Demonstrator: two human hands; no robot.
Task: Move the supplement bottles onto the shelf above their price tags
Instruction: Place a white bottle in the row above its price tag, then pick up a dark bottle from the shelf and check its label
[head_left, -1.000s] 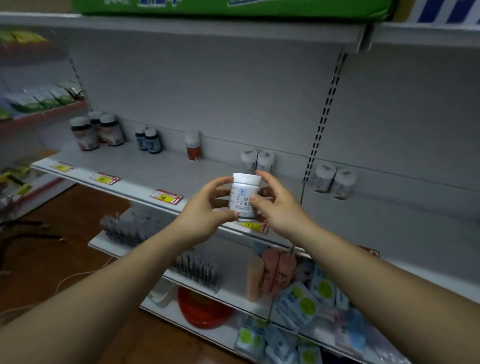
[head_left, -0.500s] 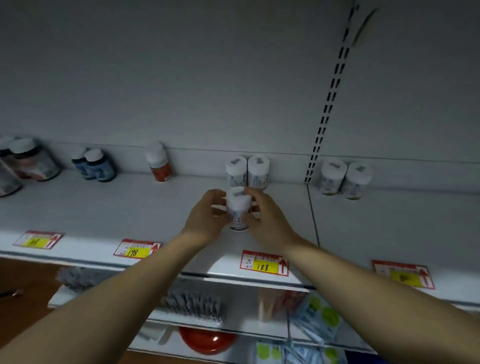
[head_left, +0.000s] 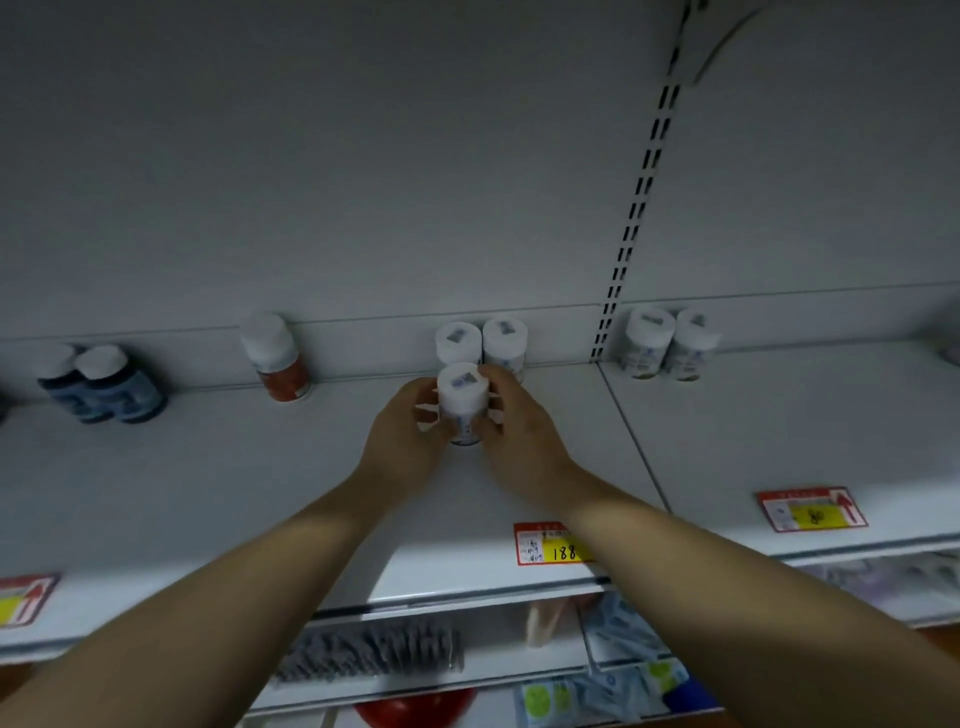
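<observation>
Left hand (head_left: 402, 439), right hand (head_left: 522, 434) clasp bottle (head_left: 462, 397) (apparently touching shelf (head_left: 249, 493)).

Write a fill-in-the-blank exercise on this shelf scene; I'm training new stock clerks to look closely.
1. The left hand and right hand together grip one white-capped white plastic bottle, with ____ matching white bottles directly behind it.
2. The red-and-yellow price tag beside the right forearm reads ____.
3. The white-capped bottle with an orange-red label stands to the held bottle's ____.
Missing words: two; 188; left.
</observation>
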